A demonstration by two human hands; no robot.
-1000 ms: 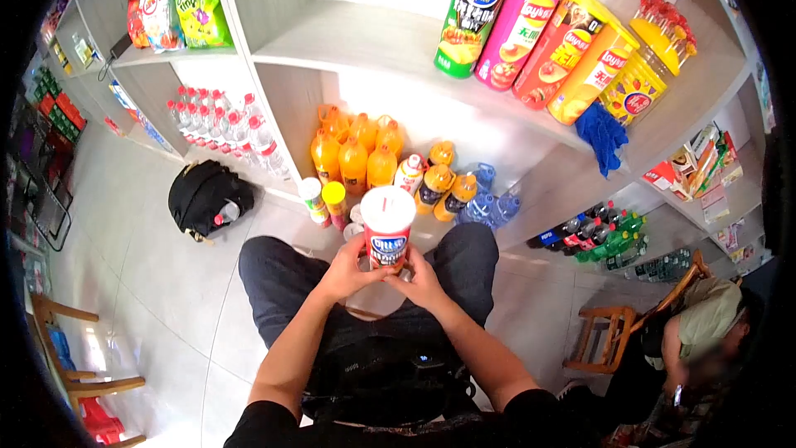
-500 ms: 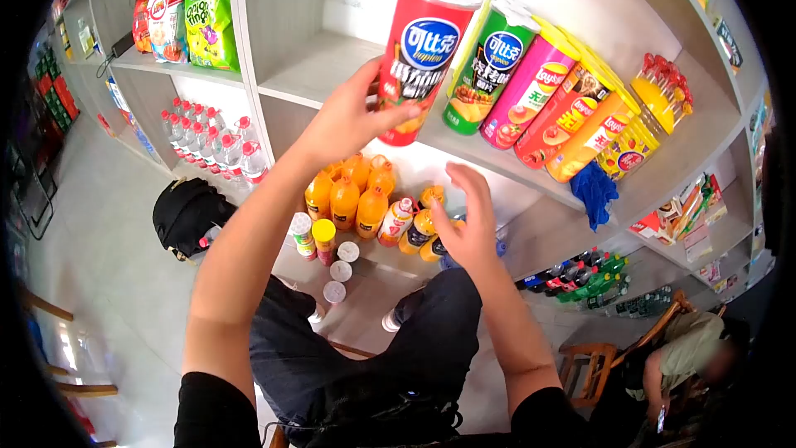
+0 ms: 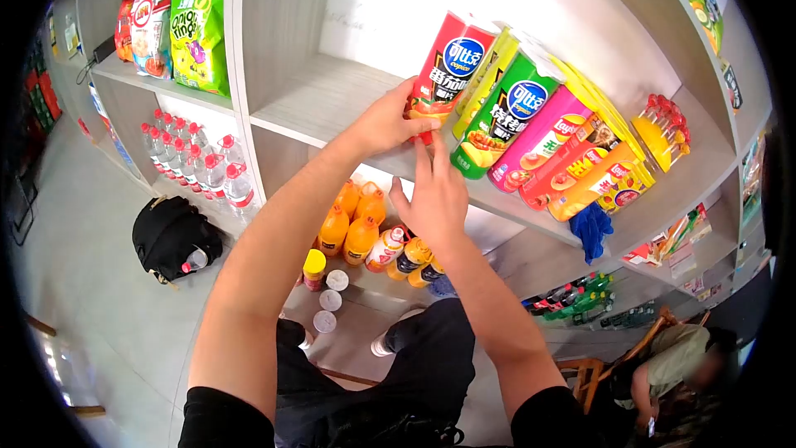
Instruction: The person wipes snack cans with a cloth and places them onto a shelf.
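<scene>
My left hand (image 3: 388, 122) is wrapped round the lower part of a red chip can (image 3: 452, 62) at the front of the shelf (image 3: 311, 104). Beside it stands a green chip can (image 3: 507, 120), with a yellow-green can (image 3: 489, 73) partly hidden behind. To the right are a pink Lay's can (image 3: 547, 139), a red one (image 3: 565, 168) and an orange one (image 3: 595, 182). My right hand (image 3: 435, 199) is just below the red chip can, fingers stretched out and fingertips at its bottom edge.
Orange juice bottles (image 3: 361, 236) fill the lower shelf. A yellow-lidded can (image 3: 314, 270) and white-lidded cans (image 3: 330, 300) stand near my feet. Lollipops (image 3: 662, 133) and a blue cloth (image 3: 590, 231) are at the right. A black backpack (image 3: 170, 236) lies left; a person (image 3: 672, 365) sits right.
My left hand has brought the red chip can right and back against the row of cans. My right hand has moved up and left to the can's base. The view has shifted slightly.
</scene>
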